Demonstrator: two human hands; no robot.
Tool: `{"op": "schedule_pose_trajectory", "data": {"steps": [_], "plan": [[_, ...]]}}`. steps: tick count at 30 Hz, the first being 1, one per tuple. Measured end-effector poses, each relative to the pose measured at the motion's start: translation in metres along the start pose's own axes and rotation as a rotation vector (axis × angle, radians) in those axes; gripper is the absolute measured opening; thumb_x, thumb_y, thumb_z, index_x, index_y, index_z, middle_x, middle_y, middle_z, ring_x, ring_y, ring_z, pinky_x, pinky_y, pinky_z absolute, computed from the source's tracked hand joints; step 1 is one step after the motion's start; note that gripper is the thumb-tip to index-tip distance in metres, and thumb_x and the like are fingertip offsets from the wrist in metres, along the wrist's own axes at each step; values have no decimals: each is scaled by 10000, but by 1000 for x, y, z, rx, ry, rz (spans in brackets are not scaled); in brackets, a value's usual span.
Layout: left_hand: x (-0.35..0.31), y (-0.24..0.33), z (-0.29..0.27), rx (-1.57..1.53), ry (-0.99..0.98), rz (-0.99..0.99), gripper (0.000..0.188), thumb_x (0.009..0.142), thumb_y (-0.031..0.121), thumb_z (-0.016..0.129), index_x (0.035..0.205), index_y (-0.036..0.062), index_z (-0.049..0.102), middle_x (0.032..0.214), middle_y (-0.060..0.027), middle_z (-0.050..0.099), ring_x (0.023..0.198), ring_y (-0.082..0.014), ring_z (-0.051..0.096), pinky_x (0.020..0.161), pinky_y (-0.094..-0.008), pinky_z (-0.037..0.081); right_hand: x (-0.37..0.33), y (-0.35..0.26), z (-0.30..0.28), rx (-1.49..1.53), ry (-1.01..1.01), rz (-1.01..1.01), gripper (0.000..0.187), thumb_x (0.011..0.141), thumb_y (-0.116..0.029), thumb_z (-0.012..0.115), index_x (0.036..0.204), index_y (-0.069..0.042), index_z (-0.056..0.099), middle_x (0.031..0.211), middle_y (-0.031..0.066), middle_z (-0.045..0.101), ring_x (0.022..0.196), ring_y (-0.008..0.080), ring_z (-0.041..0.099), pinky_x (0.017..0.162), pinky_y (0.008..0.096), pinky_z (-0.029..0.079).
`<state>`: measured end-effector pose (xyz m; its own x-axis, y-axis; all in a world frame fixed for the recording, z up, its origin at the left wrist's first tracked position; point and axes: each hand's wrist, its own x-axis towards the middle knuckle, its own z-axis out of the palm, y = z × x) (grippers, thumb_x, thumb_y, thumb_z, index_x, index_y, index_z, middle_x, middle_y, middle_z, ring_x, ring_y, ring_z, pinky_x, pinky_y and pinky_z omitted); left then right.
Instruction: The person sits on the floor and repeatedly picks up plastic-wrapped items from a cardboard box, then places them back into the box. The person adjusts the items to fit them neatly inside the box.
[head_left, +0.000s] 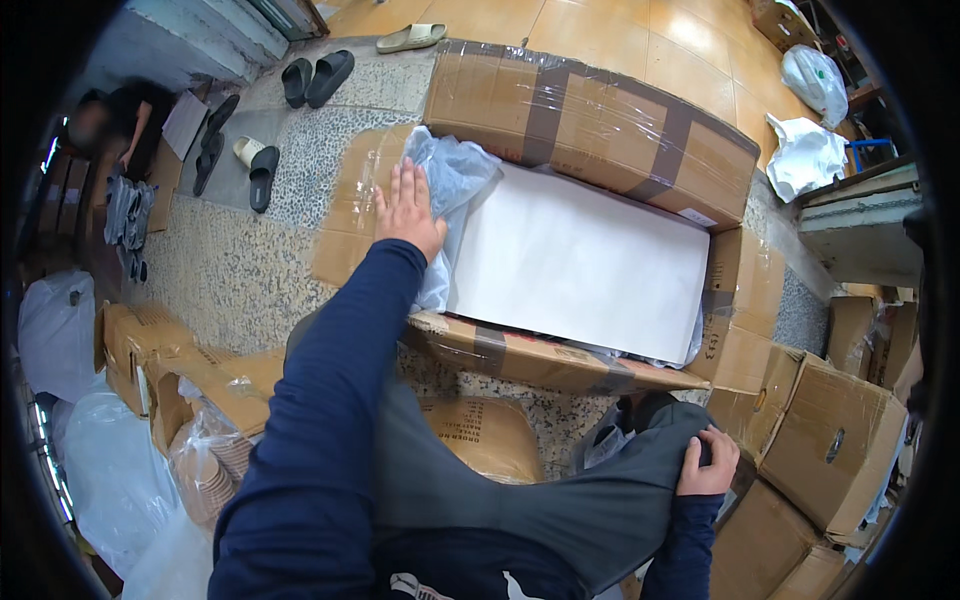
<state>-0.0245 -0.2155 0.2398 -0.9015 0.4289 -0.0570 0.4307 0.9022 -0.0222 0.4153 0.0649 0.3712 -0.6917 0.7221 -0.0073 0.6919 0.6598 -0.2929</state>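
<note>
An open cardboard box (590,105) lies in front of me with its flaps spread out. A large white sheet (585,265) covers its contents. Crumpled translucent plastic (455,165) gathers along the box's left end and hangs over the edge. My left hand (408,208) presses flat on that plastic, fingers extended and slightly apart. On my right knee rests my right hand (710,462), holding nothing, its fingers bent loosely over the trouser cloth. What lies under the white sheet is hidden.
Several slippers (330,78) lie on the floor at upper left. Stacked cartons (830,440) stand at my right. A torn carton (225,385) and plastic bags (110,480) crowd my left. Another person (140,110) is at the far left. White crumpled packaging (805,155) lies at upper right.
</note>
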Motion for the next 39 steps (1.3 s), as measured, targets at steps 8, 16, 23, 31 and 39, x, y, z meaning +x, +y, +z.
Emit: {"op": "schedule_pose_trajectory", "data": {"steps": [8,16,23,31,39], "plan": [[9,-11,4,63,-149,58,931,872,433,589,1545,-12,125,1632,-180,80,1516,-316,66,1200,-553,84,-3,-1,2,5,30,20,127,786,-82,676,900,-29,657,1040,143,673,1077,353,567,971,448,436],[26,-20,11,-20,-212,158,1023,876,656,523,1534,-38,158,1615,-239,99,1507,-354,79,1214,-482,86,-44,89,14,894,420,490,221,969,-80,570,1140,28,659,1091,121,693,1009,182,641,906,316,500],[-92,-33,1,-639,-1,291,584,1002,177,547,1490,-46,316,1517,-236,369,1403,-330,364,1152,-402,281,-272,274,146,245,-250,1253,401,809,-365,698,1023,-26,720,1021,166,722,976,346,672,909,390,511],[-199,68,-62,-758,-475,435,550,996,116,476,1510,15,308,1517,-174,361,1343,-317,449,1065,-423,394,-286,277,255,1001,-410,1798,944,752,-687,702,1192,141,598,1032,248,697,917,322,702,761,428,557],[-203,95,-82,-606,-602,456,477,984,110,495,1439,-7,417,1369,-171,516,1109,-260,625,930,-338,489,-96,261,286,456,4,2077,975,626,-390,917,1318,68,404,1305,277,556,1245,363,546,1064,377,435]]}}
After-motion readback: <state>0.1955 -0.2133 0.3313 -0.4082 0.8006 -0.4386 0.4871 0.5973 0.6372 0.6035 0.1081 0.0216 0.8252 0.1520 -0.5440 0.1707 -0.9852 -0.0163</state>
